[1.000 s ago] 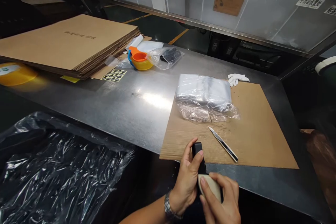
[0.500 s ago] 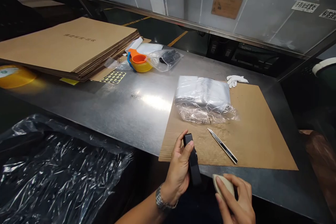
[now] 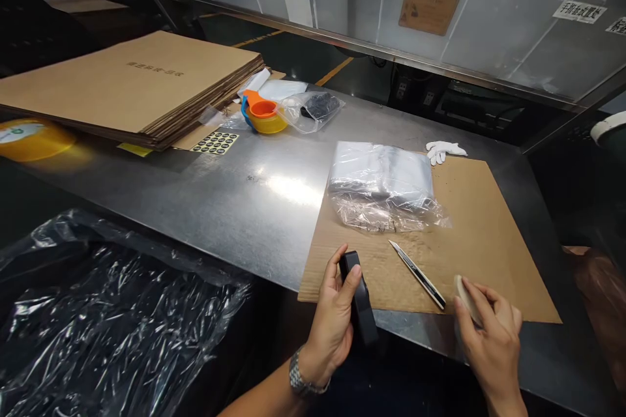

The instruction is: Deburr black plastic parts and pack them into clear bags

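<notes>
My left hand is closed around a long black plastic part, with the thumb pressed on its face. The part tilts upright just off the table's front edge. In my right hand is a pale cream pad, pinched between thumb and fingers; the palm side hides part of it. That hand is over the front right of a cardboard sheet. Between the two hands a craft knife lies on the cardboard with its blade pointing away. Behind the knife sits a pack of clear plastic bags.
A stack of flat cartons occupies the metal table's left side. Nearby are tape rolls, an orange-and-blue tape dispenser and a sticker sheet. A white glove lies behind the cardboard. Black plastic film covers something at front left.
My right hand has moved right and a little away from me with the pale pad, from below the table edge to over the cardboard's front. My left hand keeps the black part nearly still.
</notes>
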The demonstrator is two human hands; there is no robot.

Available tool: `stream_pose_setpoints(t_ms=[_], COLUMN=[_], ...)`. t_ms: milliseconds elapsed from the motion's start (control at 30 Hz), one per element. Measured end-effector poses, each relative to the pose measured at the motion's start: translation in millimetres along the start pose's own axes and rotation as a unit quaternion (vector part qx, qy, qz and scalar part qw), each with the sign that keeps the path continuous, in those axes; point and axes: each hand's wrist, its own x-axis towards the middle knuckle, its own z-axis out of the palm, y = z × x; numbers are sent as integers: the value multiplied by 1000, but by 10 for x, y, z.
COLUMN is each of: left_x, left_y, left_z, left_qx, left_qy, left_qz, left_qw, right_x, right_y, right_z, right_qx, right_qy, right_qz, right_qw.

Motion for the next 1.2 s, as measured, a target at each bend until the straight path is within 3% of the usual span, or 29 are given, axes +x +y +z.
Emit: stream_pose_setpoints(t_ms=[133, 200, 333, 467, 567, 800, 1200], left_x=[-15, -29, -35, -43, -88, -173, -217], left_y=[-21, -25, -46, -129, -190, -201, -247], left_z=[-4, 8, 79, 179, 232, 265, 245], left_qx=[-15, -40, -106, -136, -126, -107, -90], left_qy=[-16, -29, -50, -47, -68, -98, -105], left_qz=[-21, -25, -21, -11, -28, -68, -89], left_qw=[1000, 998, 993, 990, 989, 987, 986], right_x=[-47, -70, -107, -183, -214, -168, -271], right_y=[318, 356, -4, -607, -857, -869, -833], right_z=[287, 367, 245, -3, -51, -80, -93], right_qx=[-57, -61, -9, 192, 250, 288, 296], right_qy=[-36, -40, 17, -89, -116, -37, -32], right_qz=[19, 31, 39, -29, -87, -33, 24], right_qw=[998, 997, 999, 977, 957, 956, 954])
